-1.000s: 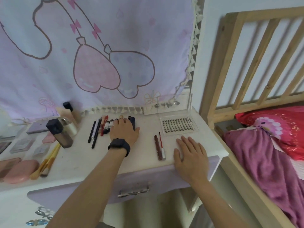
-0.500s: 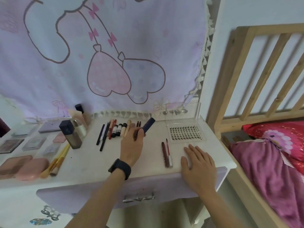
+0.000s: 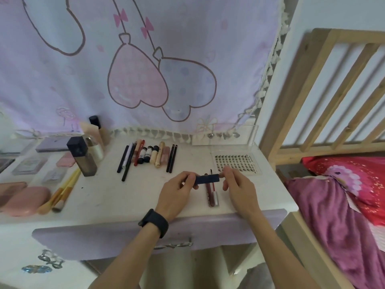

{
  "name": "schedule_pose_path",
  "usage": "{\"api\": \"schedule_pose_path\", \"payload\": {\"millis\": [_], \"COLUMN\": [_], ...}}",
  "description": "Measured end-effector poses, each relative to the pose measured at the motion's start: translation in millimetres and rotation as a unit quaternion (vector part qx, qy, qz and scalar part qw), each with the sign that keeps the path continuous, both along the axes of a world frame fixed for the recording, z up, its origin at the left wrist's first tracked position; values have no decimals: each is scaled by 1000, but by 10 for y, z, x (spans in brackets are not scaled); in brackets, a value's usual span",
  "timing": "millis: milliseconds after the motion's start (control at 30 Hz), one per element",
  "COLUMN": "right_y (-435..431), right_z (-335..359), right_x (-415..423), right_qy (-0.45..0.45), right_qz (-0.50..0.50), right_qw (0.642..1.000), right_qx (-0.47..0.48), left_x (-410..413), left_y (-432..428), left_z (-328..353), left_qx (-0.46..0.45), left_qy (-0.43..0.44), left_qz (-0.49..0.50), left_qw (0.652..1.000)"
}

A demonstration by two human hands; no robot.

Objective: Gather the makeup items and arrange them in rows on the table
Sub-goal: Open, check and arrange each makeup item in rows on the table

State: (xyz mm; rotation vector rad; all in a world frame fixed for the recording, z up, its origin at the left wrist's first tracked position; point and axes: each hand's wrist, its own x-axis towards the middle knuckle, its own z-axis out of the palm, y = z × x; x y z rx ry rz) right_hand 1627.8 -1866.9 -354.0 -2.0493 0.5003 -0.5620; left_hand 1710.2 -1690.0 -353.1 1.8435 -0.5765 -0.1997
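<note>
Sorting is mid-step: left hand (image 3: 177,190) and right hand (image 3: 239,185) each pinch an end of a blue tube (image 3: 207,179), held level at frame centre above the worktop (image 3: 116,197). Next it probably needs laying into the row (image 3: 150,157) just above, parallel.

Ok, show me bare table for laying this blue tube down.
Widest bare patch of table: between the brushes and your left hand, nearer you than the pencil row. A narrower strip lies between that row and the lash tray. The left end, with compacts, is crowded.
</note>
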Motion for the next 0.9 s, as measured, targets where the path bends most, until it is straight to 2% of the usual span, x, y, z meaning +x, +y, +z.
{"api": "schedule_pose_path", "payload": {"millis": [167,433,500,600,733,900], "right_y": [57,75,62,-45,-104,-109], "right_z": [-89,-97,-77,-76,-80,19], "right_x": [-2,-35,-51,-101,-122,-146], "right_qy": [53,43,18,-45,-58,-123], "right_qz": [16,16,13,-2,40,52], "right_qw": [993,995,998,998,994,974], "right_qx": [-102,-91,-57,40,86,180], "left_x": [-21,-40,-24,51,98,102], "left_y": [-33,-99,-79,-6,29,29], "left_z": [-28,-48,-45,-12,-14,-11], "left_qx": [56,124,95,-29,-59,-132], "left_qy": [-57,-60,-38,53,58,89], "left_qz": [-19,-3,5,17,9,50], "left_qw": [997,991,995,998,997,986]}}
